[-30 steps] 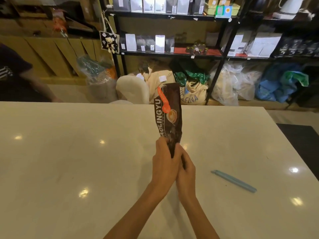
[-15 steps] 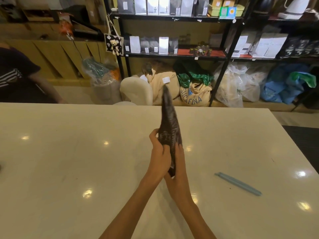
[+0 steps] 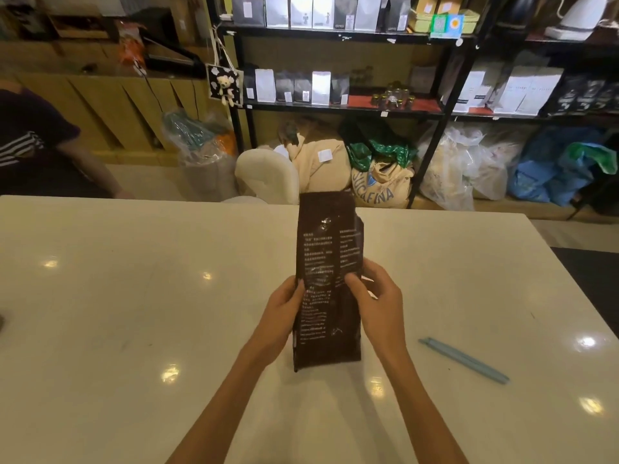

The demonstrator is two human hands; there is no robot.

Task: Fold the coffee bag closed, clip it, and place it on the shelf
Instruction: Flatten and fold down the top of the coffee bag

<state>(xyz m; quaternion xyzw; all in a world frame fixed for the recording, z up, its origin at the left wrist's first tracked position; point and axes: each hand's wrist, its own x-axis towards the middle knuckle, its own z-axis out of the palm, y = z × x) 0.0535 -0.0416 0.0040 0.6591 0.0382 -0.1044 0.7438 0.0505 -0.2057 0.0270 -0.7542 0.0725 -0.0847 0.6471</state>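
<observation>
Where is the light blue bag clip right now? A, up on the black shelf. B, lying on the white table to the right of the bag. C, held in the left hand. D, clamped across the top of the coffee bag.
B: the light blue clip lies on the white table, right of the coffee bag, which both hands hold.

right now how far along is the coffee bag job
Early. Nothing looks finished: the coffee bag stands on the table with its top unfolded. In hand: the left hand and right hand grip its sides, text face toward the camera. Left: fold the top, fit the blue clip lying to the right, then shelve it.
</observation>
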